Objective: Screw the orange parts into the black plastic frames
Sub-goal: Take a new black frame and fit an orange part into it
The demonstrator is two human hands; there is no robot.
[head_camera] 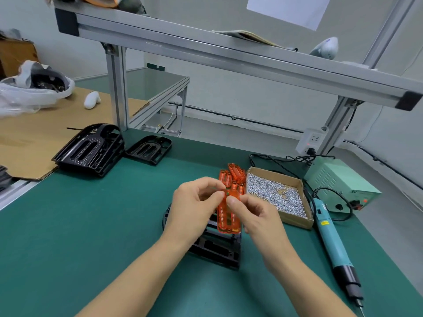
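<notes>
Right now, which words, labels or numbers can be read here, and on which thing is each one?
None can be read with certainty.
Green power box: dark letters on its front, too blurred.
Electric screwdriver: yellow label, too small.
White sheet on the wall: no text shows.
</notes>
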